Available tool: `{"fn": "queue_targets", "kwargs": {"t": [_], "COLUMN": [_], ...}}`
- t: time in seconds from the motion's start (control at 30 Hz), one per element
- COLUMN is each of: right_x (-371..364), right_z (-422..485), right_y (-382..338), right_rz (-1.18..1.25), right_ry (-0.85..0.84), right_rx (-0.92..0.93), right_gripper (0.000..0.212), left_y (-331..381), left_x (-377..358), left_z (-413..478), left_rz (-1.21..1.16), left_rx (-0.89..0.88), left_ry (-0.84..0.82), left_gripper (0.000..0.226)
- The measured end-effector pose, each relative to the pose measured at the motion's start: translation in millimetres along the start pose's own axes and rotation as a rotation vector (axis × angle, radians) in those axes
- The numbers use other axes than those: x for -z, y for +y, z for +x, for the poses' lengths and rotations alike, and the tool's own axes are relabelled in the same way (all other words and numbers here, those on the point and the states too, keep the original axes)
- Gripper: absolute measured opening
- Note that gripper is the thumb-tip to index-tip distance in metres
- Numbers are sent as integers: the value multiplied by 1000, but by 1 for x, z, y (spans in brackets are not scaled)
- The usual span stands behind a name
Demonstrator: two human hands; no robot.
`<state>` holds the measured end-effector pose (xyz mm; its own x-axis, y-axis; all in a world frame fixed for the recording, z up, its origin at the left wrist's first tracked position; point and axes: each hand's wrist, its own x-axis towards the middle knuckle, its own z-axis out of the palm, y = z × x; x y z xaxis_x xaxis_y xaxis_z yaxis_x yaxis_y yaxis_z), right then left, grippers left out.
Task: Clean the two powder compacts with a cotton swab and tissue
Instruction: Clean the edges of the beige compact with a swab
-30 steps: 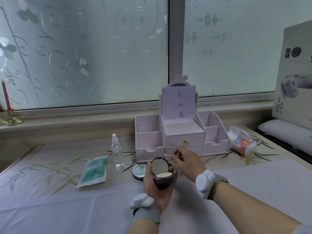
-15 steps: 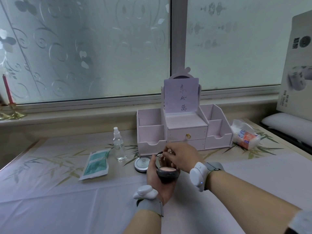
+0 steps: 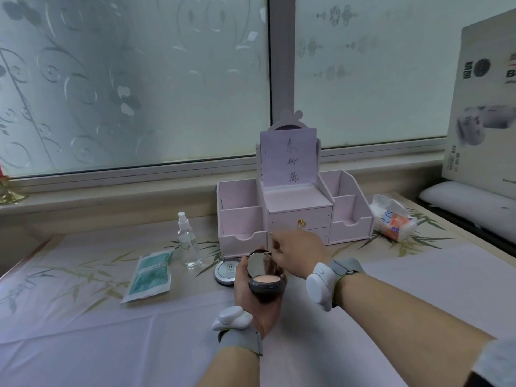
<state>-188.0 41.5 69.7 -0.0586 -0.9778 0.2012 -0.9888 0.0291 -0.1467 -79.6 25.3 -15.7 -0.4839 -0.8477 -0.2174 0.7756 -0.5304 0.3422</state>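
Frosted window (image 3: 139, 79) at the far side, & a table (image 3: 111, 344) w/ a pale cloth near us. Left hand (image 3: 251, 300) is curled round the open compact (image 3: 267, 283) & holds it over the table, near the middle; thumb on its left side, fingers under & round the right. Right hand (image 3: 298, 254) pinches a cotton swab (image 3: 268, 251) right at the lid's top rim. Swab is v. thin, so I can't tell which way its stick runs. Compact is round, so no real long side: powder faces up, lid stands up at the far edge w/ mirror facing back to the person. It looks small, light & hard, prob. smooth & slippy. Powder & mirror could crack, so hold the dark bottom shell by its sides, not the lid. Second compact (image 3: 227, 272) lies shut & flat on the table, just left of the hand. Tissue pack (image 3: 392, 222) sits far right.
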Motion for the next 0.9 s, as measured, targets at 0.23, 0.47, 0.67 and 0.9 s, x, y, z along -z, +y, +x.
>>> {"fn": "queue_targets", "kwargs": {"t": [0.23,0.47,0.67,0.9], "right_x": [18,18,10,3], "right_z": [1,2,4,3], "right_y": [0,-5,-10,-10], "right_rz": [-30,-34,-9,-16], "right_ry": [-166,-237,-301,-261], "right_rx": [-21,3,87,142], "right_gripper": [17,18,20,19], "left_y": [0,0,0,-2], "left_x": [1,0,10,17], "left_z": [-1,-4,6,16], "left_rz": [-10,7,-43,73], "left_rx": [19,5,28,18], "left_ry": [41,36,70,125], "left_gripper": [47,29,40,44]}}
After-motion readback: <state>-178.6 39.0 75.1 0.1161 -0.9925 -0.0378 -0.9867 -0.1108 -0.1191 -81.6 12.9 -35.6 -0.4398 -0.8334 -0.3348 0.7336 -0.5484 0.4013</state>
